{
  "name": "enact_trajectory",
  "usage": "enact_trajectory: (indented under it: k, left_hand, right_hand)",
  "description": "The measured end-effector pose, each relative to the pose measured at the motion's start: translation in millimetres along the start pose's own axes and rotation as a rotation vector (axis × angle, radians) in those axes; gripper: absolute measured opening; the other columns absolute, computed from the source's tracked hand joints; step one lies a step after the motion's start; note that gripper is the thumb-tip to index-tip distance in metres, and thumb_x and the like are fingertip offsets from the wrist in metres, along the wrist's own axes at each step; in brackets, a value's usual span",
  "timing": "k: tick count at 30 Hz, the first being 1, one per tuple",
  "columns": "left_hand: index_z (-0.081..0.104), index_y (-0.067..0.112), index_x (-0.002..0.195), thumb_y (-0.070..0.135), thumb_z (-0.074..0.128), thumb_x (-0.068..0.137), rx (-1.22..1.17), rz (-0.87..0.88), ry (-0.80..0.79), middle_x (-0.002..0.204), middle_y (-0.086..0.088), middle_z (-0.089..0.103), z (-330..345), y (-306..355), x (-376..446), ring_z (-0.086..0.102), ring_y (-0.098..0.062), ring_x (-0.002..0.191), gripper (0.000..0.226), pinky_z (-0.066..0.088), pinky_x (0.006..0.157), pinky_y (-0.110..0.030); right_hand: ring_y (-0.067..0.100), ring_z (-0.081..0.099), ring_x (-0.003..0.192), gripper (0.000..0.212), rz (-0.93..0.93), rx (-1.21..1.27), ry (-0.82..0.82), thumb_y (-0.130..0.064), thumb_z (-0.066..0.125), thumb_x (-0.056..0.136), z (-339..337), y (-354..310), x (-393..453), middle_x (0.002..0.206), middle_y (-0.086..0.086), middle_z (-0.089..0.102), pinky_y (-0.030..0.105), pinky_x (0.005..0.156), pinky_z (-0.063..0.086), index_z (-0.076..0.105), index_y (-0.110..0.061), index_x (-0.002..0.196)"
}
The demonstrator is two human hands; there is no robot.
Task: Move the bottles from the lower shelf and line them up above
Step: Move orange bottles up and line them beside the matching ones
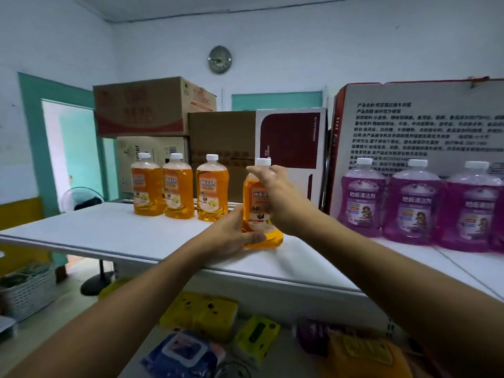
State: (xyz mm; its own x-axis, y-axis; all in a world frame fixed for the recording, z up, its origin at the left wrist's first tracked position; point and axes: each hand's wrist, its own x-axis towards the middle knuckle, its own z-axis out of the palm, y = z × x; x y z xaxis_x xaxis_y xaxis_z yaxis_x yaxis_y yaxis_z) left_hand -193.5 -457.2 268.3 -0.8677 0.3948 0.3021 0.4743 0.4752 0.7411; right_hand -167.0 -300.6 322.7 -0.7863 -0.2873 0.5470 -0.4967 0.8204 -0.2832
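Both hands steady an orange bottle (257,211) of floor cleaner on the upper shelf (109,230), at the near end of a row being built there. The left hand (234,236) curls around the base, thumb lying across the lower front, while the right hand (275,195) wraps the shoulder and side just under the white cap (263,161), fingers bent round the plastic. The bottle stands upright or very nearly so; whether its base is fully down on the shelf cannot be told.

Beyond the left hand, three matching orange bottles (178,186) stand upright in a line, the two farthest touching, the third a little apart. To the far side of the right hand, purple bottles (411,203) stand shoulder to shoulder before a printed carton (420,121), with brown boxes (152,105) stacked behind the orange row. Below both forearms, the lower shelf holds yellow packets (201,312) and a blue wipes pack (185,353); no bottle shows there.

Filled almost to the neck, the bottle is likely weighty, and its smooth clear wall may slip and give slightly under a squeeze. The base-and-shoulder hold looks the sound one: the cap alone would be a poor purchase, and a top-heavy, narrow-necked bottle could tip its neighbours if nudged in carelessly.
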Motion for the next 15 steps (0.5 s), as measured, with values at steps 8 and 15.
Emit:
enact_trajectory:
  k: [8, 15]
  left_hand:
    - [0.029, 0.028, 0.147, 0.044, 0.052, 0.098, 0.385, -0.022, -0.119, 0.150, 0.000, 0.044, -22, -31, 3, 0.045, -0.019, 0.131, 0.057, 0.033, 0.099, -0.029]
    - [0.043, 0.021, 0.144, 0.051, 0.032, 0.102, 0.636, -0.053, -0.215, 0.154, -0.006, 0.039, -28, -34, -4, 0.032, -0.027, 0.141, 0.053, 0.028, 0.115, -0.047]
  right_hand:
    - [0.034, 0.053, 0.121, 0.110, 0.097, -0.014, 0.027, 0.014, 0.071, 0.075, 33, -1, 30, 0.158, 0.004, 0.005, 0.032, 0.094, 0.052, 0.019, -0.046, 0.151]
    - [0.039, 0.041, 0.135, 0.107, 0.209, -0.028, 0.057, 0.013, 0.065, 0.082, 62, 4, 67, 0.160, 0.003, -0.003, 0.050, 0.106, 0.047, 0.012, -0.051, 0.151]
